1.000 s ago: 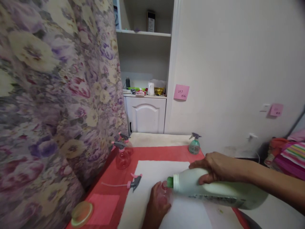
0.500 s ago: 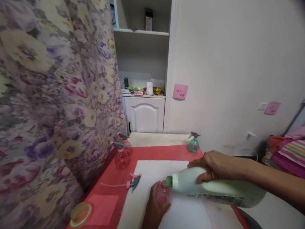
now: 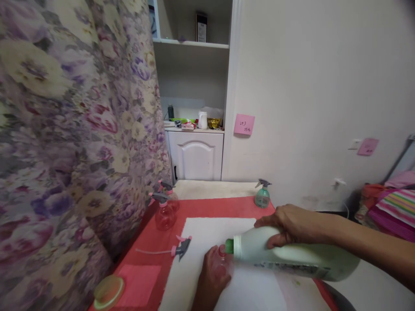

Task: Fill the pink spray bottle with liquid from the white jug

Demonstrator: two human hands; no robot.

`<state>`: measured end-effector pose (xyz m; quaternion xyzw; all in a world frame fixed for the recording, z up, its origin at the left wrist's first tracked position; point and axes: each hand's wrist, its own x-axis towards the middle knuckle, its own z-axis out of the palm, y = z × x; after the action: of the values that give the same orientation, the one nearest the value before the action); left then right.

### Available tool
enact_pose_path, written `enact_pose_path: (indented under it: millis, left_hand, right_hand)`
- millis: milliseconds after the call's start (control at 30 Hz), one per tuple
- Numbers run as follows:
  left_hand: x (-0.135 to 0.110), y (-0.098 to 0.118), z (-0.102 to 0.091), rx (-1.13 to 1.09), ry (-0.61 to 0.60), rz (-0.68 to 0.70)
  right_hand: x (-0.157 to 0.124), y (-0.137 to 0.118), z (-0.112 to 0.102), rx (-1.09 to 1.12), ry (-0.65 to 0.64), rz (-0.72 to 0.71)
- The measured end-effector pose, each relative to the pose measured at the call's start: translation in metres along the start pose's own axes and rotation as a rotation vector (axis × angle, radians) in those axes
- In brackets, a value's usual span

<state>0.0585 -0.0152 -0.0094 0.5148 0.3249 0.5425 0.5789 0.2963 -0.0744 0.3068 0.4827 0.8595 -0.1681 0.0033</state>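
My left hand is wrapped round a small clear pink spray bottle whose top is off. Over the white sheet, my right hand grips a big pale green jug from above. The jug lies tilted almost level, its green spout at the mouth of the pink bottle. Whether liquid is flowing cannot be made out. Left of the hands rests a grey and pink spray head with a long thin tube.
Two pink spray bottles with heads on stand at the table's left edge. A green spray bottle stands at the back right. A round greenish lid lies front left on the red cloth. A floral curtain hangs close on the left.
Almost nothing differs. The whole view has shifted very slightly, while both hands, the jug and the pink bottle keep the same position relative to each other.
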Motion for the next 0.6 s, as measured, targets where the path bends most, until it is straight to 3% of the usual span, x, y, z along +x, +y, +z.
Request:
enact_pose_path:
  millis: [433,600]
  left_hand:
    - [-0.003,0.023,0.000,0.149,-0.024,-0.005]
    - [-0.001,0.019,-0.004,0.197,-0.037,0.043]
  right_hand:
    - [0.000,0.002,0.001,-0.062,0.016,-0.010]
    - [-0.002,0.003,0.002,-0.075,0.027,-0.017]
